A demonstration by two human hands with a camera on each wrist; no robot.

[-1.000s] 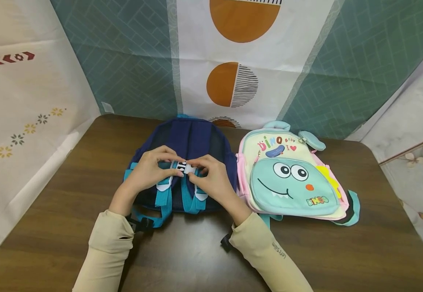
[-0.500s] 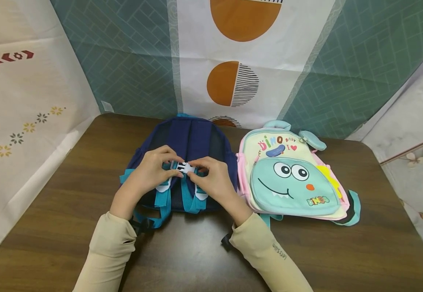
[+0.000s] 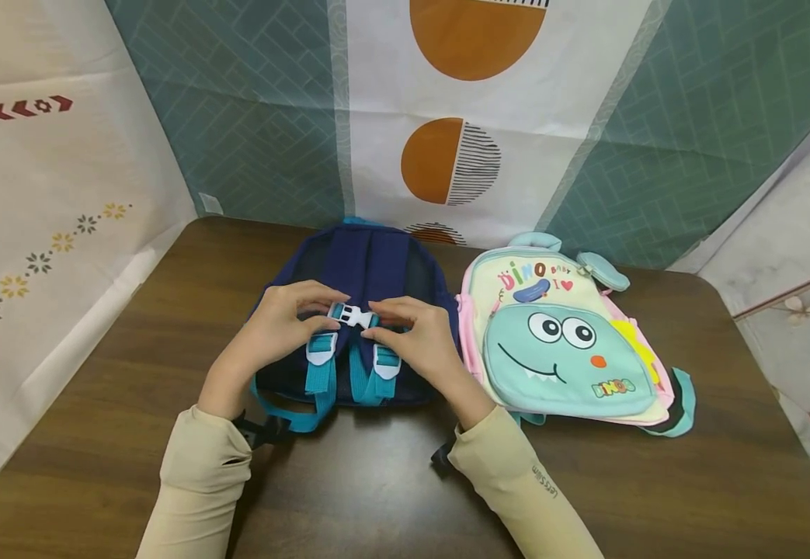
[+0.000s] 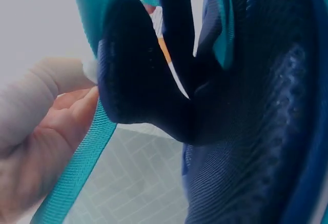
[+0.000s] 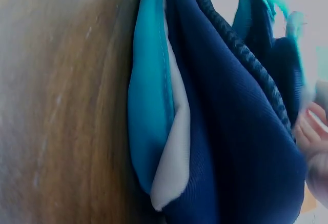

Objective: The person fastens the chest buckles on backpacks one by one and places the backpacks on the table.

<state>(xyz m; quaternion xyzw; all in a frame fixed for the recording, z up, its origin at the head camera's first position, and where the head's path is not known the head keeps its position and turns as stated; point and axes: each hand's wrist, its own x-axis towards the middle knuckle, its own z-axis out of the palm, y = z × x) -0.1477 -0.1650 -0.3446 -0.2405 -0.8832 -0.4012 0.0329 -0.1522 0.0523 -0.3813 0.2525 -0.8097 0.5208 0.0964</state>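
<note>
So the white buckle [image 3: 352,314] is right over the middle of the navy backpack [image 3: 366,260], held between two hands. Left hand [image 3: 280,320] pinches its left end, thumb and fingers, and the left wrist view shows that grip too. Right hand [image 3: 425,338] pinches the other end, where the teal webbing comes in. The halves look joined, but honestly can't tell if they're fully latched.

I'd call this the buckle-handling step. Next move probably calls for keeping both halves lined up and the webbing untwisted, so any push or tug goes straight.

Just below hang the white strap adjusters [image 3: 321,349] and teal straps [image 3: 319,378]. The pack lies strap side up on the bench [image 3: 97,349], with a dino backpack [image 3: 540,341] right beside it, on the person's right.
</note>
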